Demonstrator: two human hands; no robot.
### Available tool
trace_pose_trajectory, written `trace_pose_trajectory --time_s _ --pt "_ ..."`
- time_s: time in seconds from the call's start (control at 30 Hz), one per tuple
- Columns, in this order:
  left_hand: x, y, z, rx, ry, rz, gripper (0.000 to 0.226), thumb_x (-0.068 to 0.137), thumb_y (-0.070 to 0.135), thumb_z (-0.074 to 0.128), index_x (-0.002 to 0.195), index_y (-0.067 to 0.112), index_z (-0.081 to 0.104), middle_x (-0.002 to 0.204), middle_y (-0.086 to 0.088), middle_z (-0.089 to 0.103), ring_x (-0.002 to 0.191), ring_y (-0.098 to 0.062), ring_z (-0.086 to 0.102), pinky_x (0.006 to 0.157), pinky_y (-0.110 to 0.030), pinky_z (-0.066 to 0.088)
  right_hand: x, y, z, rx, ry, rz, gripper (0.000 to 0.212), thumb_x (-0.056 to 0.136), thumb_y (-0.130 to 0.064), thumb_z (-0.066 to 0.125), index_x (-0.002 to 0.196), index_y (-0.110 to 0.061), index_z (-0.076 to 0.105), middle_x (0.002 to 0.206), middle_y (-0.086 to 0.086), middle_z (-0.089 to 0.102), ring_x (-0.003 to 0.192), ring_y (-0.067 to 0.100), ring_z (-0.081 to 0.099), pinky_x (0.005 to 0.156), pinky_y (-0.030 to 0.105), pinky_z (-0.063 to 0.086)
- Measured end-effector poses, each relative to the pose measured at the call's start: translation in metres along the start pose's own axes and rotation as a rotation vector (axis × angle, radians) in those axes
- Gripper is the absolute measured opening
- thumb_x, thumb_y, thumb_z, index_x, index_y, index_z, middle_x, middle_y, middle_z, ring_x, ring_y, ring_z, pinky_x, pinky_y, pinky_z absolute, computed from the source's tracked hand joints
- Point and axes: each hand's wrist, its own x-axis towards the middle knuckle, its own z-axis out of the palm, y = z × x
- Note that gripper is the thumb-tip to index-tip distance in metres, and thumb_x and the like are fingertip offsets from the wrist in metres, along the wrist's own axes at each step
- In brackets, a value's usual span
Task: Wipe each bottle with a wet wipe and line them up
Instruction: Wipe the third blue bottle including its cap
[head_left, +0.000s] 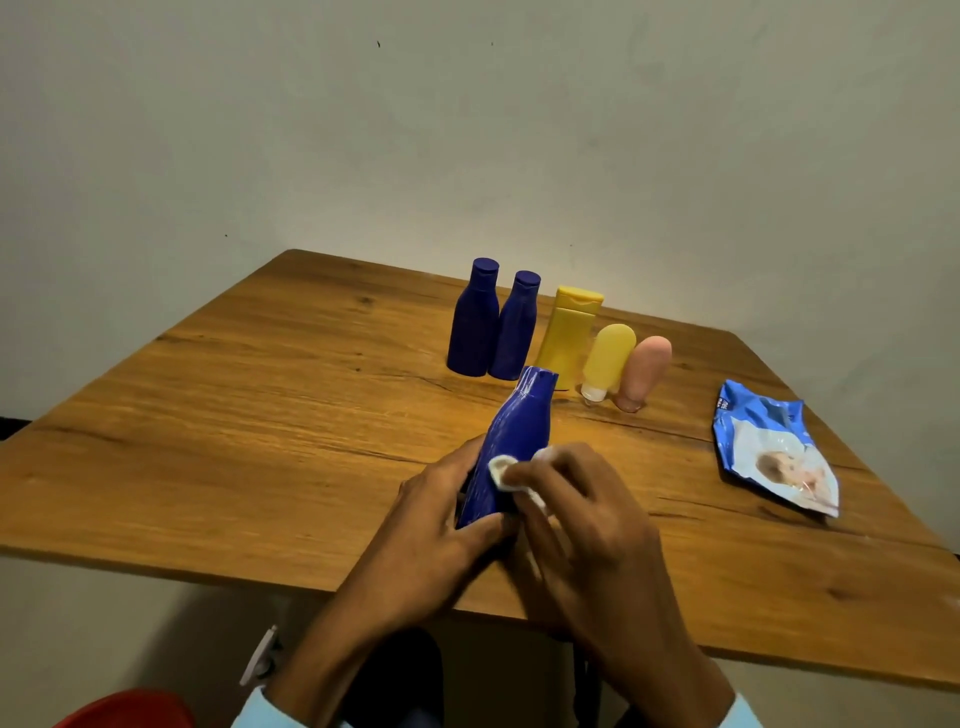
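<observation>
Head view of a wooden table (260, 415) set against a pale wall (467, 130). Near the front edge, the left hand (441, 514) grips the lower body of a blue bottle (511, 441), its fingers curled round the base with the thumb lying across the near side; the bottle is held above the tabletop, tilted with its cap pointing away from the person. The right hand (587, 514) pinches a white wet wipe (506, 470) between bent fingers and presses it against the right flank of the same bottle, partway up its body. Behind it, toward the far edge, five containers stand in a row, each touching or just beside its neighbour: from left to right, a dark blue bottle (474, 319), a second dark blue bottle (515, 327), a yellow flip-cap bottle (569, 332), a small yellow tube (607, 361) standing on its white cap, and a pink tube (643, 371) also standing cap-down. Well apart to the right lies a crumpled blue wipe packet (774, 449), flat on the table. Light blue sleeve cuffs (254, 709) show at the bottom edge, and a red object (124, 709), cut off by the frame, sits at lower left.
</observation>
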Motion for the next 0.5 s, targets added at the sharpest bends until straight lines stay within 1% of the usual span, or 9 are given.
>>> trace_pose_trajectory --time_s 0.07,0.1,0.13,0.2,0.27,0.33,0.37,0.43,0.5 --pt "0.001 0.000 0.000 0.006 0.000 0.004 0.058 0.101 0.012 0.071 0.152 0.035 0.052 0.135 0.013 0.070 0.129 -0.011 0.065 0.105 -0.046 0.057 -0.004 -0.002 -0.004 0.037 -0.061 -0.005 0.039 0.088 -0.025 0.071 0.126 -0.027 0.064 0.123 -0.011 0.055 0.109 0.003 0.057 0.081 0.021 0.057" --pt "0.001 0.000 0.000 0.005 -0.001 0.004 0.060 0.101 0.012 0.071 0.153 0.035 0.051 0.136 0.013 0.069 0.130 -0.011 0.065 0.106 -0.046 0.056 -0.003 -0.002 -0.008 0.061 -0.055 -0.002 0.035 0.090 -0.025 0.070 0.124 -0.028 0.064 0.122 -0.011 0.056 0.109 0.003 0.058 0.081 0.021 0.057" --pt "0.001 0.000 0.000 0.006 0.000 0.006 0.062 0.101 0.011 0.071 0.154 0.035 0.050 0.138 0.013 0.069 0.132 -0.011 0.064 0.107 -0.045 0.055 0.001 -0.001 -0.013 0.086 -0.024 0.007 0.031 0.091 -0.023 0.069 0.121 -0.026 0.066 0.120 -0.011 0.058 0.107 0.004 0.060 0.081 0.021 0.057" --pt "0.000 0.000 0.001 0.036 0.009 0.015 0.066 0.099 0.012 0.073 0.155 0.038 0.049 0.140 0.016 0.067 0.133 -0.009 0.062 0.107 -0.042 0.055 0.013 0.003 -0.024 0.085 0.104 0.035 0.025 0.092 -0.016 0.070 0.116 -0.021 0.069 0.117 -0.006 0.062 0.103 0.005 0.062 0.080 0.016 0.054" --pt "-0.002 -0.001 0.002 0.117 0.048 0.022 0.072 0.096 0.018 0.079 0.156 0.041 0.047 0.137 0.022 0.066 0.129 -0.001 0.062 0.101 -0.030 0.058 0.028 0.006 -0.033 0.023 0.230 0.072 0.025 0.092 -0.011 0.073 0.116 -0.016 0.070 0.116 -0.003 0.065 0.099 0.006 0.062 0.079 0.011 0.049" --pt "-0.004 -0.001 0.005 0.203 0.120 -0.009 0.083 0.090 0.025 0.084 0.159 0.045 0.041 0.131 0.027 0.062 0.122 0.007 0.060 0.094 -0.016 0.057 0.037 0.010 -0.035 -0.021 0.290 0.106 0.027 0.092 -0.009 0.073 0.118 -0.014 0.069 0.115 0.001 0.066 0.097 0.008 0.061 0.078 0.010 0.046" --pt "-0.006 -0.001 0.006 0.219 0.156 -0.028 0.087 0.087 0.027 0.086 0.159 0.046 0.040 0.126 0.028 0.060 0.118 0.006 0.061 0.092 -0.016 0.058 0.039 0.012 -0.034 -0.040 0.296 0.122 0.028 0.092 -0.009 0.073 0.119 -0.014 0.069 0.115 0.002 0.065 0.097 0.008 0.060 0.077 0.009 0.044" --pt "-0.008 -0.002 0.008 0.229 0.213 -0.036 0.089 0.083 0.033 0.086 0.157 0.050 0.040 0.115 0.029 0.062 0.113 0.000 0.064 0.092 -0.028 0.061 0.036 0.015 -0.028 -0.068 0.289 0.146 0.030 0.091 -0.008 0.073 0.120 -0.015 0.068 0.113 0.000 0.064 0.097 0.005 0.056 0.076 0.006 0.041" --pt "-0.010 -0.003 0.009 0.250 0.249 -0.032 0.088 0.078 0.039 0.085 0.151 0.058 0.039 0.115 0.033 0.061 0.112 -0.008 0.066 0.094 -0.039 0.061 0.028 0.013 -0.022 -0.054 0.275 0.155 0.034 0.089 -0.007 0.073 0.121 -0.015 0.068 0.113 0.000 0.063 0.097 0.004 0.055 0.079 0.004 0.042"
